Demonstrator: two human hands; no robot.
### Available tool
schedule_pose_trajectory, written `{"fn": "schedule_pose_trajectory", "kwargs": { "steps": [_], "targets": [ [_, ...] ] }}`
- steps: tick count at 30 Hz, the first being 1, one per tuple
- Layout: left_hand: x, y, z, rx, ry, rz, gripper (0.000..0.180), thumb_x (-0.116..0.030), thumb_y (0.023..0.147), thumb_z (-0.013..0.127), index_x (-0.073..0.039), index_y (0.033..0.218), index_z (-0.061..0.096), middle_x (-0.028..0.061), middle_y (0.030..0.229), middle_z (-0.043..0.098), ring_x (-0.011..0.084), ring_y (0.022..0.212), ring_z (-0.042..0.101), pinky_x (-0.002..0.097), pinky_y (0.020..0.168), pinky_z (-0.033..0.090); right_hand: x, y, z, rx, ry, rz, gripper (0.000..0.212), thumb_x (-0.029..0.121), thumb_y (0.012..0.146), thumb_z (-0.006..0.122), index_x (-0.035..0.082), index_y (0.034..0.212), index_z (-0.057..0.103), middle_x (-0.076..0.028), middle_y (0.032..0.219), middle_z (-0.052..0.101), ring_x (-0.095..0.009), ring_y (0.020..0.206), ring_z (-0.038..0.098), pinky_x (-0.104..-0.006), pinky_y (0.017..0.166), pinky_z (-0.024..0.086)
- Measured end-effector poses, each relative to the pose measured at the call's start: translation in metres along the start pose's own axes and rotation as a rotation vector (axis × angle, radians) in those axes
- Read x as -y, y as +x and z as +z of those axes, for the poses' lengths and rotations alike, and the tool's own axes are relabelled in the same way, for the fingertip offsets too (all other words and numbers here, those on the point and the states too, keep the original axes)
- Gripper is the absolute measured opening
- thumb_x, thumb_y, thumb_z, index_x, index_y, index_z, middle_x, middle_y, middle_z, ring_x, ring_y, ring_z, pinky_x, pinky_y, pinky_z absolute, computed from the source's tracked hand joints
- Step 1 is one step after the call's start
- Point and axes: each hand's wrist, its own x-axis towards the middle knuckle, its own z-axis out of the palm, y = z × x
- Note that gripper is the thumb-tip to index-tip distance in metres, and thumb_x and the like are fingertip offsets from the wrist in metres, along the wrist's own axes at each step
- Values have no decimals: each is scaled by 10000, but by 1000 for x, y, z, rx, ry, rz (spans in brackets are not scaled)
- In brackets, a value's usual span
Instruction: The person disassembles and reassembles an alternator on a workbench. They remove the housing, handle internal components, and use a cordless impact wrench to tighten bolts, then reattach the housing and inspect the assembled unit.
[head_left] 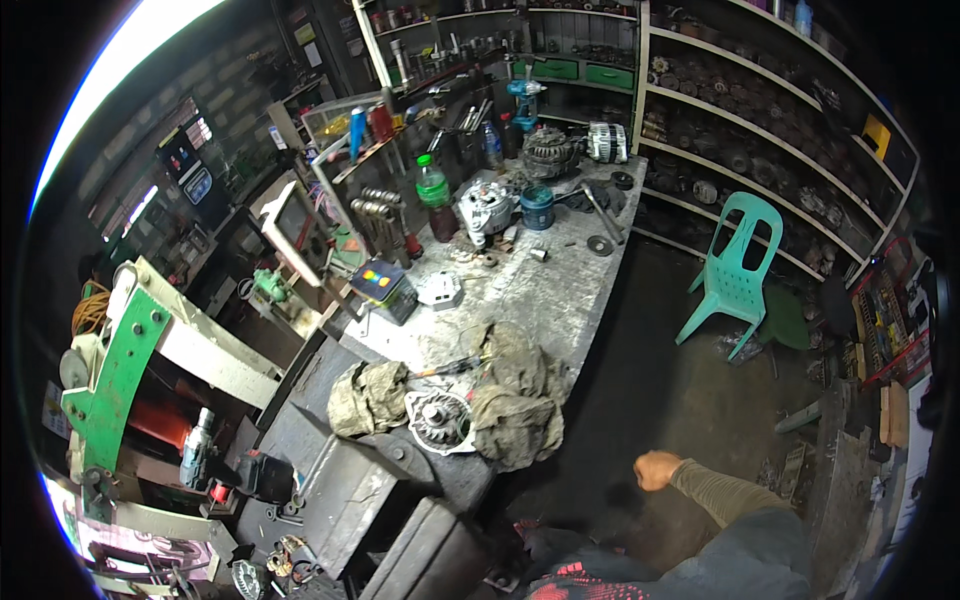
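Observation:
My right hand [656, 470] hangs above the floor, right of the workbench, at the end of a brownish sleeve. Its fingers are curled closed; nothing sticks out of them, though the palm side is hidden. It touches nothing that I can see. My left hand is out of the picture. Nearest on the bench, an opened alternator housing [440, 420] lies between a crumpled dirty rag [367, 398] and a larger heap of rags [520, 400]. A thin tool with a dark handle [447, 369] rests across the gap behind the housing.
The metal-topped workbench [540, 290] carries alternators [487, 208], a green-capped bottle [433, 190], a blue can [537, 208] and a hammer [602, 213]. A green plastic chair [742, 255] stands before the parts shelves [760, 120]. At left are a green-and-white frame [125, 360] and an impact wrench [197, 450].

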Motion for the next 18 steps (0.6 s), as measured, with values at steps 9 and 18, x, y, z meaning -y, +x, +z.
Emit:
{"fn": "schedule_pose_trajectory", "kwargs": {
  "steps": [9,18],
  "targets": [
    [-175,-137,43,-102,-364,5,309,-198,1080,605,85,1151,709,215,1054,732,303,934,690,388,842,561,-54,37,-127,-827,612,-105,123,180,871,714,64,908,699,-152,855,758,-375,836,740,-477,785,578],
    [-411,-250,187,562,-755,46,264,-46,1049,628,42,1298,628,75,1080,664,149,853,627,274,702,531,-136,239,-419,-1262,861,-171,201,201,888,745,35,986,685,-169,896,749,-384,880,733,-459,774,564]
  ]
}}
